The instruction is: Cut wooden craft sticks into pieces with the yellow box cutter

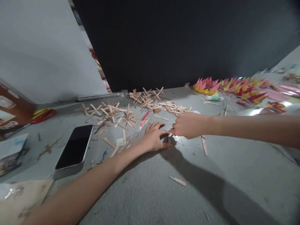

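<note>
My left hand (154, 136) rests low over the grey surface, thumb and forefinger curved around a short wooden craft stick (169, 140). Right beside it, my right hand (186, 125) is closed in a fist. A small yellow bit shows at its fingertips, against the end of the stick; what it belongs to is hidden. Just beyond the left hand lies a red pen-like item (143, 120). To the right, another craft stick (204, 146) lies partly under my right wrist. A stick with a pointed end (178, 181) lies nearer to me.
Several crossed-stick pieces (110, 112) and a pile of loose sticks (177, 107) spread toward the dark panel (164, 43). A phone (75, 146) lies at left. Pink and yellow paper shapes (207, 86) and a green-and-white tube (214, 98) are at right.
</note>
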### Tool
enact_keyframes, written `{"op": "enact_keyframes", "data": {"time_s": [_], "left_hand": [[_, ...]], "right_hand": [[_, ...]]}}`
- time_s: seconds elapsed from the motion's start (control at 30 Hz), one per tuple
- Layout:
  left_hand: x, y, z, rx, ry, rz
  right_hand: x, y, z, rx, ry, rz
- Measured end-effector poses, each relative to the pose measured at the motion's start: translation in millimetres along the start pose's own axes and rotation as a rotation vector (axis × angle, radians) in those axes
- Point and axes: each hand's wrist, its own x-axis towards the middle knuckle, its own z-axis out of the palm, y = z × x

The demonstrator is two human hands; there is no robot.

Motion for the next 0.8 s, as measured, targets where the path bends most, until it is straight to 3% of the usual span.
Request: {"op": "enact_keyframes", "data": {"time_s": [0.2,0.53,0.8], "left_hand": [[1.2,2.2,-6.7,0.007,-0.048,-0.003],[1.3,2.8,-6.3,0.013,-0.049,-0.003],[1.8,2.4,-6.0,0.025,-0.043,0.011]], "right_hand": [[-2.8,11.7,14.5,-0.063,0.090,-0.140],[0.0,15.8,17.0,-0.078,0.082,-0.163],[-0.3,22.4,19.6,-0.167,0.170,-0.243]]}}
